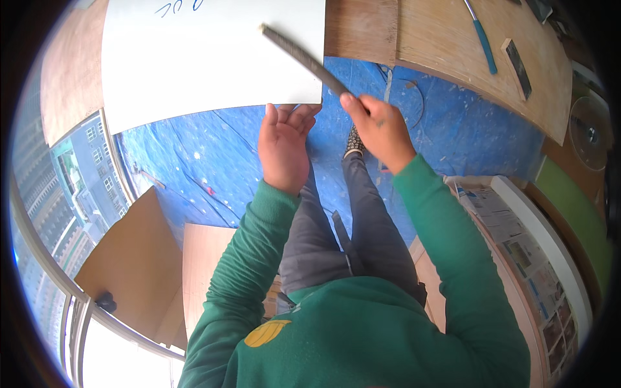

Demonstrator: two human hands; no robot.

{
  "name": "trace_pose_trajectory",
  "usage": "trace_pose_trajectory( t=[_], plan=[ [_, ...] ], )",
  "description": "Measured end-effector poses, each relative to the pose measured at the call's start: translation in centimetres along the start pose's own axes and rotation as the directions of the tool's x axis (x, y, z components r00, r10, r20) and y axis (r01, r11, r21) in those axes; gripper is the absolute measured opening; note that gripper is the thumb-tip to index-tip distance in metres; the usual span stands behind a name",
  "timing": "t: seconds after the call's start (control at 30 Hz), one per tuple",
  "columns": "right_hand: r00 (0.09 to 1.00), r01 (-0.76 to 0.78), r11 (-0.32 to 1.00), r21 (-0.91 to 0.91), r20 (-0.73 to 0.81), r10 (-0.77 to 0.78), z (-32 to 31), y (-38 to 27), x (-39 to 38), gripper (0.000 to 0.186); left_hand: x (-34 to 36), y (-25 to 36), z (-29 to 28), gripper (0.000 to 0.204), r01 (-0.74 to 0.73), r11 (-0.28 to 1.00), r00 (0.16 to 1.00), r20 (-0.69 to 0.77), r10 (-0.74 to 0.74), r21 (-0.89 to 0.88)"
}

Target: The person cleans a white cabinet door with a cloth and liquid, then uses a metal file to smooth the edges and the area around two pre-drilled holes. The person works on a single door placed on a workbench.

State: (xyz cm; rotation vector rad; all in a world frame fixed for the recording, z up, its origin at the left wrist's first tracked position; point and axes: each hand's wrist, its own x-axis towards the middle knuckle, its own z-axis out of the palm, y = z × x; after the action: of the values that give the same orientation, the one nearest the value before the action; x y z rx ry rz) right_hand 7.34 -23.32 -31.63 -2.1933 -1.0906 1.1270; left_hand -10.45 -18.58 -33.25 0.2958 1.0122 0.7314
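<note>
A large white sheet or board [213,64] lies on the wooden worktop at the top, with blue handwriting near its far edge. My left hand [284,149] is palm up at the sheet's near right corner. Its fingers are apart and loosely bent, and their tips meet or pass just under the edge. My right hand [381,129] is closed around one end of a long, narrow dark stick [304,59], perhaps a sanding stick. The stick slants up and left over the sheet, and its pale tip is at the far end.
On the right worktop [446,48] lie a teal-handled tool [485,46] and a dark-faced block [517,70]. Blue sheeting [187,161] covers the floor. A brown panel [139,258] leans near the window at left. Newspaper [511,226] lines a shelf at right.
</note>
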Motion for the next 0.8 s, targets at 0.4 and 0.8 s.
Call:
trace_pose_trajectory(
  t=[0.4,0.8],
  plan=[
    [0.999,0.019,0.998,0.056,-0.043,-0.017,0.5,1.1,0.0,0.056,0.0,0.1,0.3,0.066,-0.017,1.000,1.000,-0.013,0.017,0.012],
    [0.982,-0.166,0.826,0.539,0.014,0.189,-4.7,1.3,-0.6,0.036,1.9,-1.1,-0.7,0.040,-0.006,0.999,0.998,-0.065,0.003,-0.046]
  ],
)
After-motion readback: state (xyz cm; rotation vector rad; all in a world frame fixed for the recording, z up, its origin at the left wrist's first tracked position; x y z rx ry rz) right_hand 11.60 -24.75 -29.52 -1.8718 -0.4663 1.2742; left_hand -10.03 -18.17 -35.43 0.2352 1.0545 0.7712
